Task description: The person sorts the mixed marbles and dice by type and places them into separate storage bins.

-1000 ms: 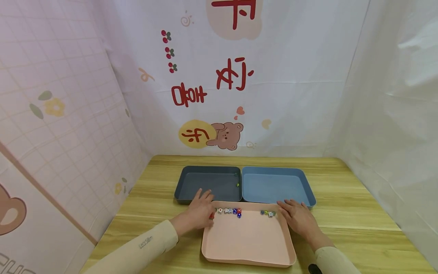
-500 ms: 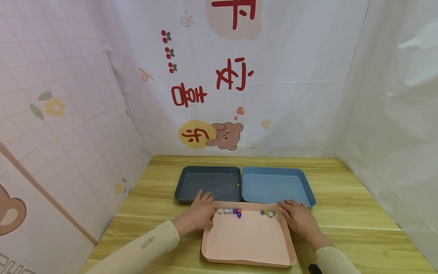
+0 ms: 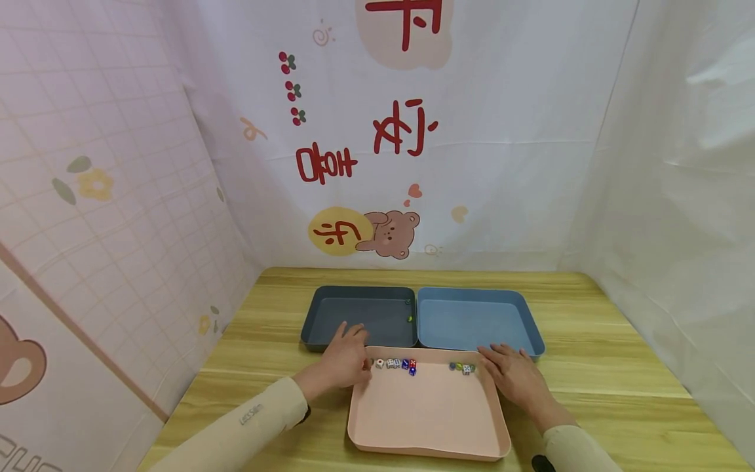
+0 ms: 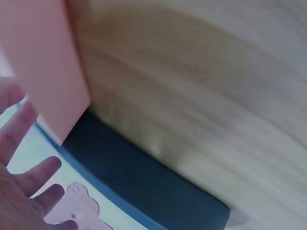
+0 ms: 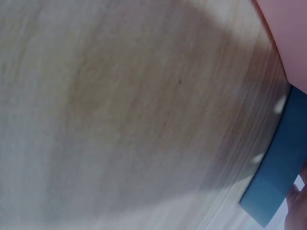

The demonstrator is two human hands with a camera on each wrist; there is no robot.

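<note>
In the head view my left hand (image 3: 343, 359) is at the far left corner of the pink tray (image 3: 429, 419). Its thumb and index finger come together inside the rim; whether they pinch anything is hidden. The left wrist view shows the other fingers (image 4: 39, 173) spread outside the tray wall. Beside that hand runs a row of white dice (image 3: 393, 363), blue dice (image 3: 412, 371) and a red die (image 3: 412, 362). My right hand (image 3: 519, 373) rests at the far right corner with fingers extended, near a white die (image 3: 466, 370) and small glassy marbles (image 3: 459, 366).
Behind the pink tray stand a dark slate tray (image 3: 354, 339), with small greenish pieces (image 3: 409, 319) at its right side, and a blue tray (image 3: 480, 344). All three sit on a wood-grain table (image 3: 596, 341). A printed cloth (image 3: 507, 183) hangs behind.
A red die visible by my left fingertips one second ago is out of sight. The left thumb has moved up closer to the index finger. My right hand stays put.
</note>
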